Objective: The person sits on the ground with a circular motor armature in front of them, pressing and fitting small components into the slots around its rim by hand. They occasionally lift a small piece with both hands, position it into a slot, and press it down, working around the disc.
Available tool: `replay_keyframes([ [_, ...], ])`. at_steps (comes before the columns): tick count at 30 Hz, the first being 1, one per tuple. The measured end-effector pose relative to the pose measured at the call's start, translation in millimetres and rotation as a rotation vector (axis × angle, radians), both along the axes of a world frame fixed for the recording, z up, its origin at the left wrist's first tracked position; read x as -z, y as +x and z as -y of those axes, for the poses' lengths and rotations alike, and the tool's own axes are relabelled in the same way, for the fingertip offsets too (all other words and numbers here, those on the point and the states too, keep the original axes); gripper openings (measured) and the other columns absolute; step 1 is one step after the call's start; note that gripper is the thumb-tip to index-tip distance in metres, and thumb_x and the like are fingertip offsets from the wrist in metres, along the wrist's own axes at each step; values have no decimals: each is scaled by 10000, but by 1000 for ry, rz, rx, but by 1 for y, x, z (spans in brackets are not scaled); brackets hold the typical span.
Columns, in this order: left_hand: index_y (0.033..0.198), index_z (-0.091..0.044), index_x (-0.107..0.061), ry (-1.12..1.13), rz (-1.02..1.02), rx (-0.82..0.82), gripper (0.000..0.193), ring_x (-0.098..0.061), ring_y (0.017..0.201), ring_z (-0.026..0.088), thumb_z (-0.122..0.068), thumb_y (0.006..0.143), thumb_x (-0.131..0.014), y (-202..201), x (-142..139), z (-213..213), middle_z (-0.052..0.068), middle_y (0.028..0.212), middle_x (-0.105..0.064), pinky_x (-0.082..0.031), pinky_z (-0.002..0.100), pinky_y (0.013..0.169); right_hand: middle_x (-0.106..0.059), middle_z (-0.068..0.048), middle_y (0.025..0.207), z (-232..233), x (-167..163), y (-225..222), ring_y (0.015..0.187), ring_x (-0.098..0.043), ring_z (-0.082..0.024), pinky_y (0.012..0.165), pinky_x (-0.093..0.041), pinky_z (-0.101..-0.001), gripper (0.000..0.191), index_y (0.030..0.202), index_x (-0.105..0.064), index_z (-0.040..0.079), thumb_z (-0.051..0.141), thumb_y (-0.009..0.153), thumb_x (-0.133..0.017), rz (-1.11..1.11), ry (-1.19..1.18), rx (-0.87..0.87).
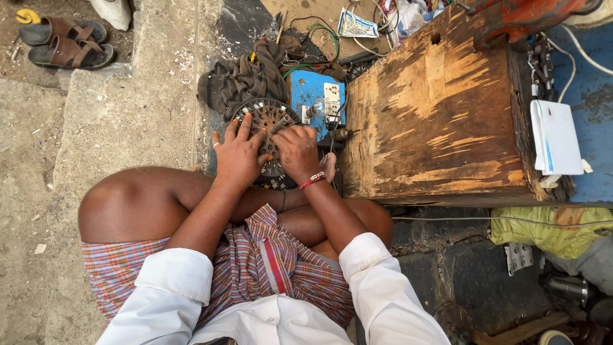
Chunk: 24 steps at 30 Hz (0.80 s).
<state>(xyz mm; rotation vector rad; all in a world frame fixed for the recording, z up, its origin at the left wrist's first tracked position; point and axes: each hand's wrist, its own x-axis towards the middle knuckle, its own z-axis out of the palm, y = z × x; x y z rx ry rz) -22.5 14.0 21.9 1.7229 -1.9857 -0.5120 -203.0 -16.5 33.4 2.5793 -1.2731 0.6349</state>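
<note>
Slotted round metal stator core [265, 121], grey and rusty, toothed rim: your left hand [237, 156] lies spread flat upon it, your right hand [297, 152] curls, gripping its middle.

Dull metal stator [267, 124]; rough worn wooden box [434, 108].

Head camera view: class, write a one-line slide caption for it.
Seated cross-legged, a person's left hand and right hand press on a round slotted metal core beside a blue box and wooden bench.
</note>
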Motion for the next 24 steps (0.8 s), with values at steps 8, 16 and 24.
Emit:
replay_keyframes([
  [8, 1369, -251, -650, 4, 8, -10, 675, -376, 1433, 392, -427, 746, -842, -1, 0, 0, 124, 1619, -367, -284, 747, 1067, -709, -17, 1031, 4, -1, -8, 1021, -636, -225, 974, -410, -424, 108, 974, -758, 117, 95, 921, -666, -39, 88, 98],
  [16, 1374, -251, -647, -14, 4, -12, 676, -380, 1434, 391, -421, 750, -841, 0, 1, -2, 124, 1619, -378, -287, 744, 1073, -693, -29, 1026, -1, 2, -1, 1025, -626, -227, 983, -400, -432, 132, 1027, -738, 106, 102, 923, -658, 15, 3, 73],
  [24, 1371, -257, -640, 12, 8, -3, 675, -374, 1435, 388, -438, 752, -839, -1, 4, 0, 116, 1621, -367, -280, 751, 1065, -714, -19, 1001, -3, 8, 1, 1018, -637, -211, 998, -386, -451, 128, 967, -765, 153, 92, 932, -658, -26, 26, 158],
])
